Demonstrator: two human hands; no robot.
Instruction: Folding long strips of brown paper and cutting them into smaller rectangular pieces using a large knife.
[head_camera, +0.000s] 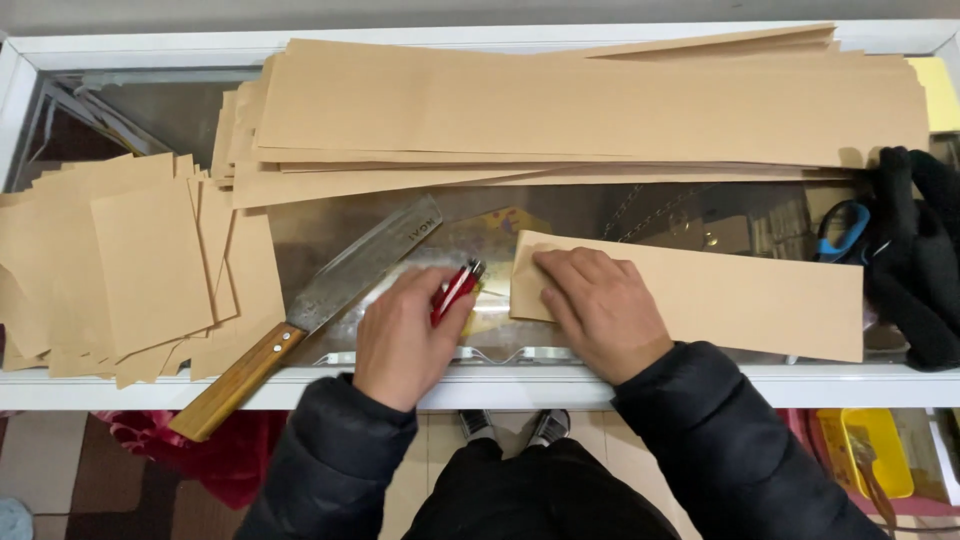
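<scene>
We are pressing our right hand (598, 305) flat, fingers spread open, on the near left end of a long brown paper strip (720, 298) lying across the glass worktop (330, 235); it is gripping nothing. Our left hand (405, 335) is curling loosely around a red utility cutter (455, 290), whose tip is pointing up just beside the strip's left edge. A cleaver with a wooden handle (300, 320) is lying diagonally to the left of that hand, its handle reaching over the worktop's front edge. Small cut brown sheets (140, 265) are piling up at the far left, and a stack of long strips (580, 110) is lying behind. Black gloves (915, 250) and blue-handled scissors (840, 230) are sitting at the right.
</scene>
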